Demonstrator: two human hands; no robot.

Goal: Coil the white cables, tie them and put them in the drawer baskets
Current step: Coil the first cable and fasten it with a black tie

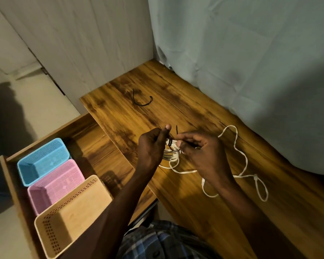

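Observation:
A coiled white cable point(171, 156) hangs between my hands above the wooden desk point(185, 113). My left hand point(152, 146) grips the coil on its left side, thumb raised. A black tie point(173, 144) is wrapped round the coil, and my right hand point(200, 148) pinches it, with one end sticking up. A second white cable point(241, 156) lies loose in loops on the desk to the right. Another black tie point(141, 100) lies on the desk further back.
An open drawer point(94, 143) at the left holds a blue basket point(43, 159), a pink basket point(54, 186) and a beige basket point(73, 215) in a row. A grey curtain point(251, 62) hangs behind the desk, and a pale wall panel point(82, 43) stands at the back left.

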